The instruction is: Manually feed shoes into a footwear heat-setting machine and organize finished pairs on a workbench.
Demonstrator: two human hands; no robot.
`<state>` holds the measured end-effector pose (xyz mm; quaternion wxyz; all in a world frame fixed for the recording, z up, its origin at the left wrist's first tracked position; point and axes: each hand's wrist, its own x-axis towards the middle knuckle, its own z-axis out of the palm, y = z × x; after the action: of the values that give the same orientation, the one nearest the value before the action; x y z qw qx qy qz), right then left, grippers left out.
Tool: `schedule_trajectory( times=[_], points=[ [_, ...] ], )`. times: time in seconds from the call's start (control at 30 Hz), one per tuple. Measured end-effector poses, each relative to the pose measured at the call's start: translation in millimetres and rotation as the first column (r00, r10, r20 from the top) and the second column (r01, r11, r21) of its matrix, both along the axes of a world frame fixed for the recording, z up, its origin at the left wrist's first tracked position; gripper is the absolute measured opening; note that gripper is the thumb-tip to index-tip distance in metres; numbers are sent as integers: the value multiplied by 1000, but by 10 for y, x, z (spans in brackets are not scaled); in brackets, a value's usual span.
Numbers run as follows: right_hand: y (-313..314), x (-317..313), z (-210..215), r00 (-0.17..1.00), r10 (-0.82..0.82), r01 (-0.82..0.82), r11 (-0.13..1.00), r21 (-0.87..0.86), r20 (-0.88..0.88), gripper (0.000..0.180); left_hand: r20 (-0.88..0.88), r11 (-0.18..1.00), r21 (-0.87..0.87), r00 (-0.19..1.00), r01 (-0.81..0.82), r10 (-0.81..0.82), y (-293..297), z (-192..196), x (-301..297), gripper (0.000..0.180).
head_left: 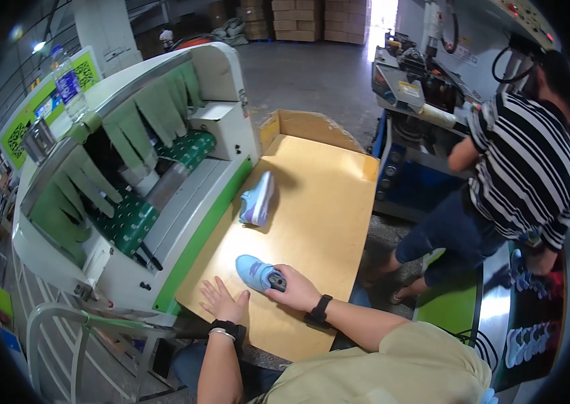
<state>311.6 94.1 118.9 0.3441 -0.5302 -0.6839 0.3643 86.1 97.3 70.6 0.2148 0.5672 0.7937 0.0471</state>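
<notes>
A light blue shoe [252, 271] lies on the tan board table in front of me, its toe pointing to the far left. My right hand [297, 288] grips it at the heel, by the dark insert that fills its opening. To the left, my left hand [223, 301] rests on the board with its fingers spread, apart from the shoe and holding nothing. Farther off, a second blue shoe [256, 202] with a white sole and a purple patch lies tipped on its side near the machine edge.
A white machine [228, 124] with green strip curtains and two green dotted belts borders the table [325, 195] on the left. A bottle [68, 84] and a metal cup [39, 140] stand on it. At right, a person in a striped shirt [524, 158] works beside a rack of shoes [527, 343].
</notes>
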Motion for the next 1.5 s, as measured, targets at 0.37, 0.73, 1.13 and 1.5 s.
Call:
schedule_trajectory(
  times=[0.37,0.73,1.13,1.5],
  points=[
    [32,-61,-138,997,-30,31,1000,6,-65,62,-3,998,49,999,33,-33,24,-87,-17,118],
    [1206,-433,-11,949,204,-283,885,369,241,49,147,983,-80,977,167,-154,0,32,-175,143],
    [1754,173,-142,907,-401,344,882,322,131,96,151,984,-108,981,142,-124,57,151,-204,139],
    [1361,104,-513,945,-88,114,992,63,-315,73,72,982,-27,981,185,-182,-4,-38,-264,139]
  ],
)
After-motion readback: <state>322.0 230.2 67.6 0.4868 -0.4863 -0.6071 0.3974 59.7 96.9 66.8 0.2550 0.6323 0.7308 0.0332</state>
